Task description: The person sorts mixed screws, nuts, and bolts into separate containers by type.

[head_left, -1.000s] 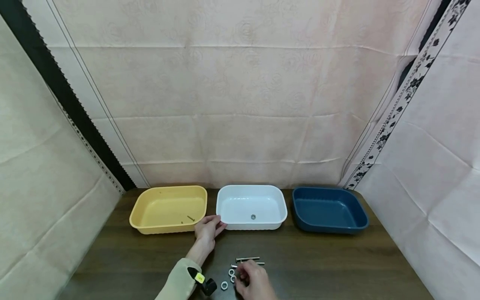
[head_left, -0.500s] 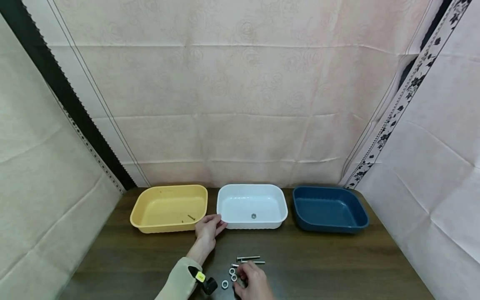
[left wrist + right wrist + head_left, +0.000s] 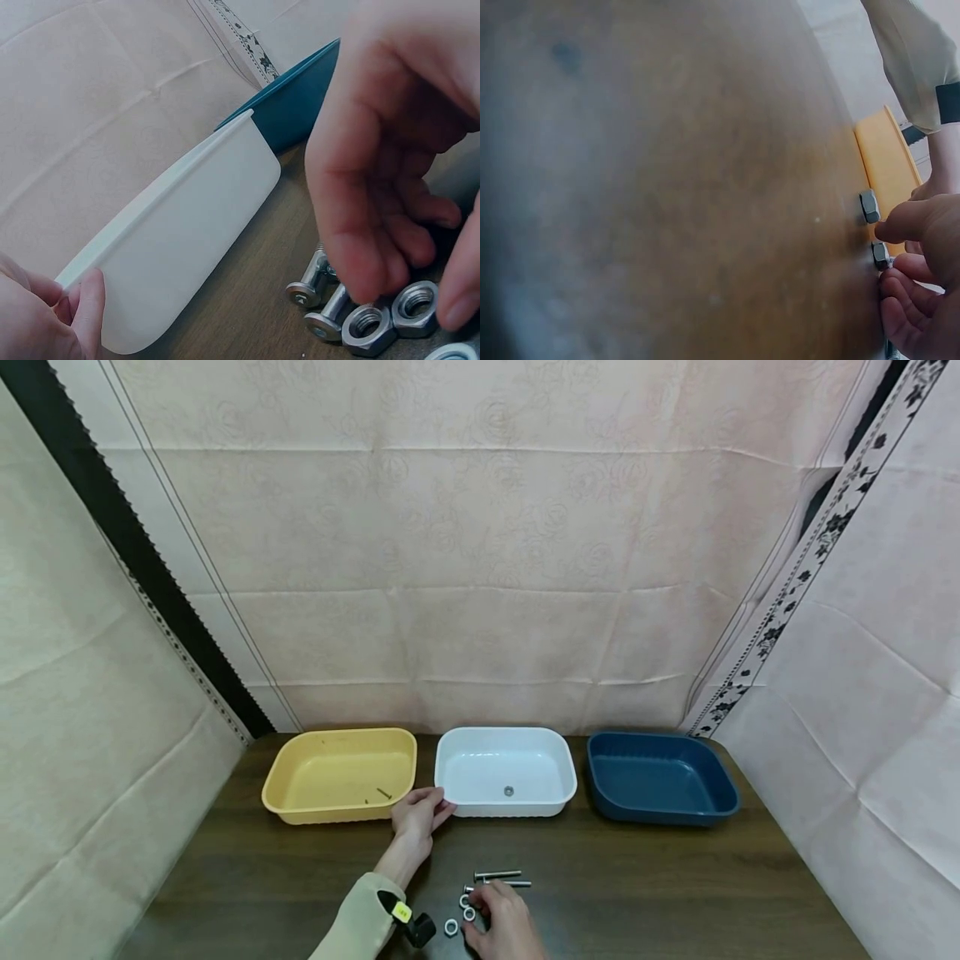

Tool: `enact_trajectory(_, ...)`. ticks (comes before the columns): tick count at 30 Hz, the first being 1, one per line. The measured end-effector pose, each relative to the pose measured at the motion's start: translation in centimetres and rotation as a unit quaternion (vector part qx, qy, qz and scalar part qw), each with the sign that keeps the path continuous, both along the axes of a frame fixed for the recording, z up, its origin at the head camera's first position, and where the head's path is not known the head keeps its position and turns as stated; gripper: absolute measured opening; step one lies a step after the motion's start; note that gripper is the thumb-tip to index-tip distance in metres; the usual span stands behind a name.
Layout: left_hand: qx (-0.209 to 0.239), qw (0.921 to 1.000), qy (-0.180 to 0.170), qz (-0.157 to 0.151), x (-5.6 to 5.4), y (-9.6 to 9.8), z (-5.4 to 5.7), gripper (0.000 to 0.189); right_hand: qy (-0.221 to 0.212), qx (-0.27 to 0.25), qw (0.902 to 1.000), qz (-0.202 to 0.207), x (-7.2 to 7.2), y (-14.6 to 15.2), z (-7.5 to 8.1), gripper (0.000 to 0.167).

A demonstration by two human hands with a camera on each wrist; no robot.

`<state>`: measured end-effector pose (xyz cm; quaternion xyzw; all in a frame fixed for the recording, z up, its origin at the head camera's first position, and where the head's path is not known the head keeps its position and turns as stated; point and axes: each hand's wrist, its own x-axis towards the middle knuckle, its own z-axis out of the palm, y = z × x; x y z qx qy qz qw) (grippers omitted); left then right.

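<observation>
Right now the left hand (image 3: 416, 814) pinches the near left corner of the white bin (image 3: 495, 777), thumb outside the wall and fingers over the rim. The right hand (image 3: 502, 922) is over the loose hardware at the near edge of view, fingers loosely bent, thumb and index apart with a narrow gap, nothing seen gripped. Two nuts, the upper nut (image 3: 464, 901) and the middle nut (image 3: 469, 914), lie by those fingertips; can't tell if skin touches metal. The lower nut (image 3: 452, 927) sits just left of them, apart. Bolts lie just beyond: the far bolt (image 3: 497, 874), the middle bolt (image 3: 519, 884) next to it, partly behind the hand, and the near bolt (image 3: 468, 889), mostly covered. All of this is on the dark wooden table (image 3: 637, 877). White bin stands between the yellow bin (image 3: 330, 777) and the blue bin (image 3: 660, 777), all in a row against the pale cloth (image 3: 487, 527). One small nut (image 3: 509, 791) is inside the white bin; a thin screw (image 3: 385, 793) lies in the yellow one. Left sleeve (image 3: 356, 910) is light green, black strap (image 3: 390, 906) at the wrist. Right wrist view mostly blurred tabletop.
</observation>
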<state>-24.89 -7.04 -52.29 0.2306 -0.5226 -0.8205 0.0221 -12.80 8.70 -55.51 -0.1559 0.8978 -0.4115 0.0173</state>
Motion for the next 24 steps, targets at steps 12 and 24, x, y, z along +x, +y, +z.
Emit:
enact_trajectory(12, -0.001, 1.0000, 0.008, 0.001, -0.01, 0.02, -0.10, 0.024, 0.064, 0.037, 0.9972, -0.005, -0.18, -0.46, -0.95, 0.026)
enact_trajectory(24, -0.001, 1.0000, 0.006, 0.004, -0.16, -0.05, -0.28, 0.023, 0.099, 0.069, 0.9926, 0.000, -0.48, -0.51, -0.91, 0.023)
